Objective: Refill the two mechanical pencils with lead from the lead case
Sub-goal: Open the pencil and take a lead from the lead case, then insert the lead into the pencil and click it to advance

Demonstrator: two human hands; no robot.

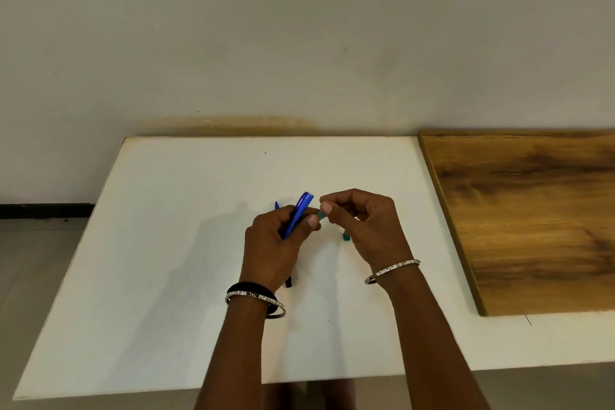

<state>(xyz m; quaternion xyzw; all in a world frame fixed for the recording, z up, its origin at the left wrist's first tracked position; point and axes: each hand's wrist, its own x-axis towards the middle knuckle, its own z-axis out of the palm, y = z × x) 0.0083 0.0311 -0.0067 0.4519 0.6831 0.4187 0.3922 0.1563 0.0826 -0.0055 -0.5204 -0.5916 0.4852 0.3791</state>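
My left hand (276, 243) grips a blue mechanical pencil (301, 210), tilted with its open upper end pointing up and right. Right beside that end, my right hand (362, 226) pinches a small teal piece (321, 215) between thumb and forefinger; it looks like the lead case. Another teal bit (346, 236) shows below my right thumb, and I cannot tell whether it belongs to the same piece. A blue end (277, 205) and a black end (289, 283) stick out above and below my left hand, seemingly the second pencil lying on the white board (166, 260).
The white board lies on the table against a pale wall (299, 43). A brown wooden panel (532, 210) lies to the right of it, overlapping its right part. The board's front edge is close to me, and its left edge borders the floor (33, 260).
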